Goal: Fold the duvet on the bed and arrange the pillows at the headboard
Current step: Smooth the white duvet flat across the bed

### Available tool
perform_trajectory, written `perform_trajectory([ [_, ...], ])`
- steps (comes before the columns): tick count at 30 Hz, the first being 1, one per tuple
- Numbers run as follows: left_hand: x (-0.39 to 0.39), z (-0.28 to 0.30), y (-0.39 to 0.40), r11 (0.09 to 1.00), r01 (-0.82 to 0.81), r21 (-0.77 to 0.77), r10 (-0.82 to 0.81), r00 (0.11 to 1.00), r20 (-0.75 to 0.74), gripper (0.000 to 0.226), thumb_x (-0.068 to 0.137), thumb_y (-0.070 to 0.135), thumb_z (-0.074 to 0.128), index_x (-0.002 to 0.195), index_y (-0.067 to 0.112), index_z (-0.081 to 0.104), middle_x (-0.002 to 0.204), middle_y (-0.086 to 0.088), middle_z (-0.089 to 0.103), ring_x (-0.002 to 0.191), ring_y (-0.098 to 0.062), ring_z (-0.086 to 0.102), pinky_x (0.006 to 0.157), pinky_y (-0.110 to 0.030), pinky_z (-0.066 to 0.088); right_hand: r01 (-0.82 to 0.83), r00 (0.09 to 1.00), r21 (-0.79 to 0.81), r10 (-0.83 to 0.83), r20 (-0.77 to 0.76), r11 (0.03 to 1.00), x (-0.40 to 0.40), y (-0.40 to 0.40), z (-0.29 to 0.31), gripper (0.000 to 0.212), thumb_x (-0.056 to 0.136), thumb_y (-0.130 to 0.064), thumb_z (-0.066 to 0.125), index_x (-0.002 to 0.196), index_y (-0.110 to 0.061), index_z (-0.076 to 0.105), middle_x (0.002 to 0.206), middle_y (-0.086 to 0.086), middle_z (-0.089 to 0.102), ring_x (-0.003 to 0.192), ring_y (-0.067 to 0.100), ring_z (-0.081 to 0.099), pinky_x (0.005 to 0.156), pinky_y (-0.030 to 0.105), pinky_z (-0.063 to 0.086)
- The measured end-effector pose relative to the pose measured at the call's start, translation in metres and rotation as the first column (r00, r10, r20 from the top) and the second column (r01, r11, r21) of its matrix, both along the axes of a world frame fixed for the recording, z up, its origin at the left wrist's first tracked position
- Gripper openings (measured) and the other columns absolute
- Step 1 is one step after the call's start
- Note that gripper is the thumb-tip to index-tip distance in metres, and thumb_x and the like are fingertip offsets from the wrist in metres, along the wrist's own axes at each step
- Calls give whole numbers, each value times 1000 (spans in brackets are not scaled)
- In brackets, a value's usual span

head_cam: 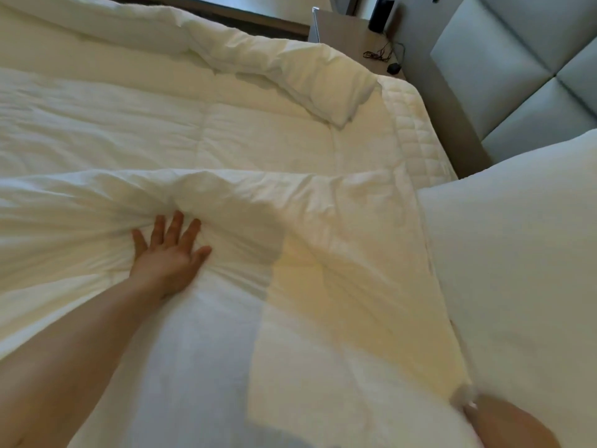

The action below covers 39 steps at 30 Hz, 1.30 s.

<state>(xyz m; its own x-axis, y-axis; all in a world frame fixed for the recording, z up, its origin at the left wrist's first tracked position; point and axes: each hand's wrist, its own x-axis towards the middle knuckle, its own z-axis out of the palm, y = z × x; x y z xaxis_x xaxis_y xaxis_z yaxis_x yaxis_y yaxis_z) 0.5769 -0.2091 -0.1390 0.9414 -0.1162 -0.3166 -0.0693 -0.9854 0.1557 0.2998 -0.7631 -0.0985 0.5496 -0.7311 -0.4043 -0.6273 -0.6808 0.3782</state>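
Nearest the camera, the right hand [481, 412] sits at the bottom right corner, blurred; it appears to hold the lower corner of a pillow [523, 270], but how its fingers lie cannot be told. This one visible pillow is large, white and smooth, and stands up along the right side of the view, just beside the duvet's edge.

The left arm reaches in from the lower left, straight and bare. The left hand [169, 253] lies palm down on the duvet [226, 134], fingers straight and spread wide, thumb out to the left, pressing into the fabric so that creases fan out from it.

The single duvet is white, puffy and wrinkled, with faint stitched quilting lines. It covers nearly the whole bed. A folded ridge runs across the middle just beyond the fingertips, and farther away another thick layer is turned back, ending in a plump corner near the top right of the bed.

Beyond that corner a strip of quilted mattress cover [416, 130] shows. Farther right is the padded grey headboard [517, 76], in square panels. At the far top, a nightstand [349, 37] carries one dark upright object [381, 14], tangled cables [382, 54] and a small black plug [394, 68].
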Motion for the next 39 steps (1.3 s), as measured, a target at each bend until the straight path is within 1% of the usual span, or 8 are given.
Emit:
perform_trajectory([
  [4, 4, 2, 5, 999, 0, -51, -1, 1000, -16, 68, 95, 64, 23, 155, 36, 6, 164, 4, -10, 150, -24, -11, 115, -60, -6, -158, 982, 257, 180, -61, 953, 65, 79, 70, 24, 92, -46, 54, 86, -23, 63, 88, -6, 62, 85, 8, 59, 71, 16, 45],
  [6, 5, 1, 7, 998, 12, -65, -13, 1000, -13, 67, 96, 63, 24, 155, 36, 7, 164, 5, -8, 150, -24, -10, 115, -59, -6, -163, 966, 242, 105, 236, 956, 120, 97, 86, 42, 93, -54, 48, 68, -21, 48, 70, 0, 53, 71, 21, 57, 57, 26, 37],
  [8, 3, -2, 7, 998, 15, -68, -16, 1000, -10, 66, 96, 63, 25, 154, 38, 8, 165, 5, -6, 150, -23, -9, 115, -57, -7, -168, 800, 224, 0, 600, 960, 164, 106, 80, 47, 92, -59, 43, 86, -14, 58, 88, 13, 62, 89, 33, 62, 70, 35, 42],
  [12, -5, -9, 7, 995, -10, -101, 17, 997, 72, 52, 100, 53, 28, 151, 42, 24, 164, 8, 7, 151, -23, -1, 116, -55, -4, 7, 784, 521, -328, 526, 853, 210, 141, 45, 73, 93, -51, 53, 140, 2, 35, 139, 25, 49, 124, 39, 50, 98, 40, 40],
  [20, -1, 20, -15, 986, 15, -163, 14, 985, 175, 52, 102, 46, 26, 153, 39, 18, 164, 9, 6, 151, -23, -2, 117, -56, -2, -99, 565, -48, 96, 819, 994, 217, 105, 110, 41, 98, -45, 44, 108, -5, 45, 107, 26, 62, 98, 45, 58, 73, 43, 38],
  [29, -2, -17, -56, 985, 175, 9, -175, 984, 45, 63, 97, 60, 13, 153, 39, -7, 163, 6, -18, 147, -25, -23, 113, -61, -14, -33, 884, -36, 46, 465, 999, 203, 79, 36, 45, 99, -40, 41, 121, -2, 51, 126, 22, 58, 118, 40, 56, 95, 48, 43],
  [35, 2, -23, -47, 983, 186, 9, -186, 977, 101, 64, 96, 61, 11, 153, 40, -8, 162, 8, -18, 147, -23, -23, 113, -59, -17, -104, 817, 18, 76, 571, 994, 200, 76, 22, 47, 96, -51, 33, 101, -9, 55, 92, 18, 66, 86, 38, 63, 80, 46, 51],
  [39, 4, -22, -48, 983, 181, 18, -182, 981, 68, 64, 96, 61, 11, 153, 40, -9, 162, 7, -18, 148, -23, -22, 113, -59, -16, -27, 767, -47, 51, 639, 999, 196, 81, 28, 58, 93, -48, 41, 121, 3, 48, 122, 29, 55, 112, 48, 53, 91, 55, 45],
])
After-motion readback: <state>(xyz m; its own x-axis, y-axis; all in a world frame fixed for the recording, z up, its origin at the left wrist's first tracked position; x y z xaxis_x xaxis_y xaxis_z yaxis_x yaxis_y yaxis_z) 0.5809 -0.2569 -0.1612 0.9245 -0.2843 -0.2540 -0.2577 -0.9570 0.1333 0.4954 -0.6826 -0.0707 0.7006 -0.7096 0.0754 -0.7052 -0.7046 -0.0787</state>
